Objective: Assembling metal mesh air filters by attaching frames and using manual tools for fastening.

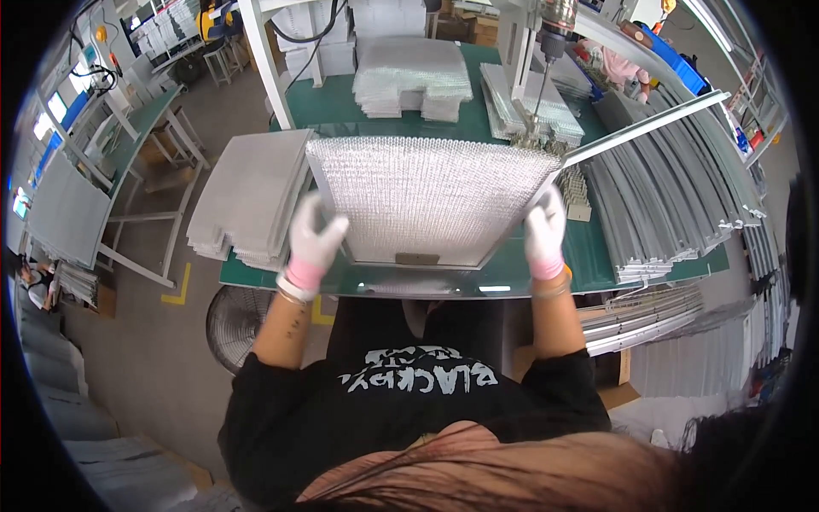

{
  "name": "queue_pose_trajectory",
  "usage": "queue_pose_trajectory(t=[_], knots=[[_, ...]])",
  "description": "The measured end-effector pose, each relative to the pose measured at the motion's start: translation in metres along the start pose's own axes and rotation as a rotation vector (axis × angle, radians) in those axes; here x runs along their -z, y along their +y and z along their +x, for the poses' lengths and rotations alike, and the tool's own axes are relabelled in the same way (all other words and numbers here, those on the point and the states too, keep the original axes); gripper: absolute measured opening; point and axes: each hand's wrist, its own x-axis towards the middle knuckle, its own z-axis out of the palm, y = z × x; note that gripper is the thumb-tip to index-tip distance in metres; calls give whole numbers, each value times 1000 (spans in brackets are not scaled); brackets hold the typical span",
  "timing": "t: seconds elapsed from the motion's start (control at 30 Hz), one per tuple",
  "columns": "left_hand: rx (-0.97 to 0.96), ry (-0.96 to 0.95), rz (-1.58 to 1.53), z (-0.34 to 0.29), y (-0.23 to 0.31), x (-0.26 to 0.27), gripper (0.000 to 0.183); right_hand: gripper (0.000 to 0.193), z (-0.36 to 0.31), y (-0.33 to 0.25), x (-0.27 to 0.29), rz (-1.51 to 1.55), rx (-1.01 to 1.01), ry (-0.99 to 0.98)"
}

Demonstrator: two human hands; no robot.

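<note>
A silvery mesh filter panel (435,196) stands tilted in front of me, with metal frame strips along its left, right and near edges. Its far edge shows bare wavy mesh. From its far right corner a straight metal channel (648,130) slants out to the right. My right hand (546,226), in a white glove with a pink cuff, grips the panel's right frame edge. At the left edge is my left hand (316,239), gloved alike, thumb and fingers spread apart. A small dark plate (417,258) sits on the near frame strip.
A green worktable (333,107) carries stacked grey panels (252,192) at left and mesh sheets (409,72) behind. A drill-like spindle (554,43) hangs over the far right corner. Long metal channels (657,188) lie piled at right. A floor fan (239,320) stands below left.
</note>
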Motion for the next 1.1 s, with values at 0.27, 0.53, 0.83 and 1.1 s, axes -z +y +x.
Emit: queue_pose_trajectory(t=[0.27,0.53,0.83,1.1], knots=[[-15,-24,-300,53,63,1,17,12,30,-40,-30,-318,157,29],[-577,-1086,-1002,35,38,6,34,22,-32,-53,-11,-115,318,-276],[-79,-1606,-18,0,-23,-30,87,18,-129,-66,30,-153,362,-661],[-64,-1727,-106,34,-8,-39,88,27,-95,-52,9,-177,510,-417]])
